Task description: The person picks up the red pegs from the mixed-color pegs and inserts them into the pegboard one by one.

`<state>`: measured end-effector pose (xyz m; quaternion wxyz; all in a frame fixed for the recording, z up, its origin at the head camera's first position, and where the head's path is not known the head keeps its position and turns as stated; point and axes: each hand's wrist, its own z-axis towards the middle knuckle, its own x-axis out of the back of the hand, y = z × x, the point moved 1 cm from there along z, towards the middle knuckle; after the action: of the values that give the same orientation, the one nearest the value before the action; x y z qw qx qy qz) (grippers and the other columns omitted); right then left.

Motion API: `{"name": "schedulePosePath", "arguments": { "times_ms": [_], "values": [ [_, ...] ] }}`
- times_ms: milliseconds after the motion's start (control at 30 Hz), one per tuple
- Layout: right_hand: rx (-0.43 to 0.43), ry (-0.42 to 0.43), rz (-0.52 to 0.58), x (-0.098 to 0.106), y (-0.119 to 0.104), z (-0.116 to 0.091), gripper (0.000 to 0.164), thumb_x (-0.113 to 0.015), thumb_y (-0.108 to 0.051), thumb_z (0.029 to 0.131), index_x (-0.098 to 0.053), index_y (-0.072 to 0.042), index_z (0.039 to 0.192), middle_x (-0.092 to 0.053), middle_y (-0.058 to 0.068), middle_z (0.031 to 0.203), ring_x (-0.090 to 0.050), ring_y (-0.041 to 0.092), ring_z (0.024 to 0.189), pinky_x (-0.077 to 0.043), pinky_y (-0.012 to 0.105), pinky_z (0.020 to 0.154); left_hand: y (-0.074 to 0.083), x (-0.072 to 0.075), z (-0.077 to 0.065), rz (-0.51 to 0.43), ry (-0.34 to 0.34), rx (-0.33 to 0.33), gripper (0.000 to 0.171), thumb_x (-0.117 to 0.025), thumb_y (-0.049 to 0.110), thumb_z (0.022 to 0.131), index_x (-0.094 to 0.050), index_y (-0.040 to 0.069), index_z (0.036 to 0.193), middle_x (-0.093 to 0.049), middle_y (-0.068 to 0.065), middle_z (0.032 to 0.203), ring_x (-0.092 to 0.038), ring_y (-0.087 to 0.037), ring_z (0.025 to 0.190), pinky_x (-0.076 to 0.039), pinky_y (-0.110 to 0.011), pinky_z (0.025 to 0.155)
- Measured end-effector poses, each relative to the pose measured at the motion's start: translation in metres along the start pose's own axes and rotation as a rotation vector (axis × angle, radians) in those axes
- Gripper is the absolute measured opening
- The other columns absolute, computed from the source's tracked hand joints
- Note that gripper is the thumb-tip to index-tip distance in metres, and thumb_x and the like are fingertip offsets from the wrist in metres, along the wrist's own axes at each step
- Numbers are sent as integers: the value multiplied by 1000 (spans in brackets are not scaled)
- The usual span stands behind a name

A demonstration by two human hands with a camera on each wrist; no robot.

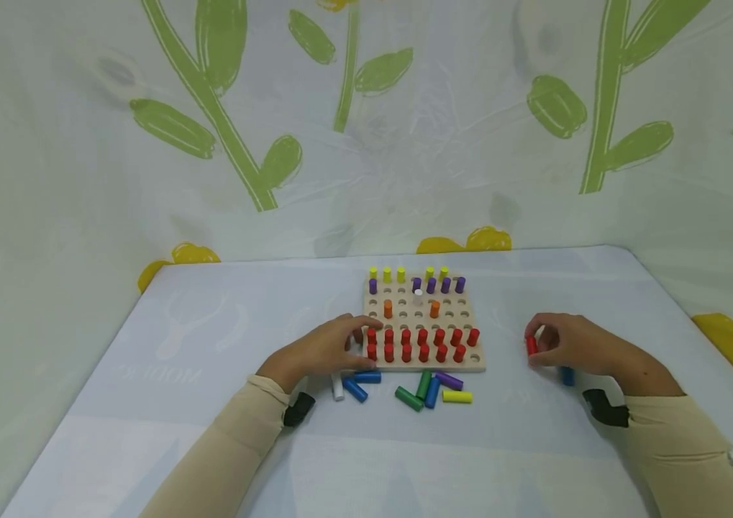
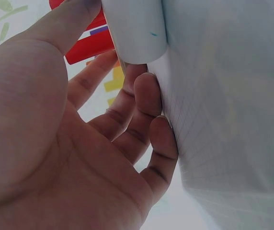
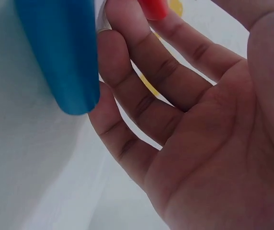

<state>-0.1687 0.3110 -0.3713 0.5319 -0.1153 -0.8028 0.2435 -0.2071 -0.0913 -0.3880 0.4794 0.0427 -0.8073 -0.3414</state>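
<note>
A wooden pegboard point(image 1: 424, 365) lies on the table with two front rows of red pegs point(image 1: 424, 353); a hole shows at the front right corner. My left hand point(image 1: 324, 349) rests at the board's left edge, thumb and index finger spread around the leftmost red pegs. In the left wrist view, its other fingers are loosely bent by the tabletop. Right of the board, my right hand point(image 1: 573, 344) pinches a red peg point(image 1: 531, 346) between thumb and index finger. A blue peg point(image 1: 567, 375) lies under that hand, large in the right wrist view.
In front of the board lie loose pegs: a white one point(image 1: 337, 387), blue ones point(image 1: 355, 390), green ones point(image 1: 408, 398), a purple one point(image 1: 449, 381) and a yellow one point(image 1: 457, 396). Yellow, purple, white and orange pegs point(image 1: 434, 309) stand in the board's farther rows. A patterned cloth point(image 1: 405, 194) rises behind the table.
</note>
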Motion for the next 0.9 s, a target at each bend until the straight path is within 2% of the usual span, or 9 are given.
{"name": "schedulePosePath", "arguments": {
  "times_ms": [267,600,900],
  "values": [
    [-1,21,-13,-5,-5,0,38,-81,-23,82,-58,-10,110,-61,1,81,-54,17,74,-48,31,63,0,-2,1,0,4,-14,68,-80,39,85,-48,36,145,-57,2,118,-53,-18,102,-52,-33,86],
    [-34,8,-33,-6,-10,4,39,-81,-22,84,-58,-9,112,-60,2,81,-54,17,73,-48,31,63,0,0,0,-2,2,-5,69,-79,40,85,-47,36,145,-57,2,119,-53,-18,102,-53,-34,86],
    [-14,1,-15,-7,-20,3,41,-79,-21,85,-56,-10,117,-60,2,83,-54,17,74,-50,30,64,-1,-1,0,-11,5,-4,68,-80,39,85,-48,36,145,-57,2,119,-53,-18,103,-52,-34,87]
  ]
}}
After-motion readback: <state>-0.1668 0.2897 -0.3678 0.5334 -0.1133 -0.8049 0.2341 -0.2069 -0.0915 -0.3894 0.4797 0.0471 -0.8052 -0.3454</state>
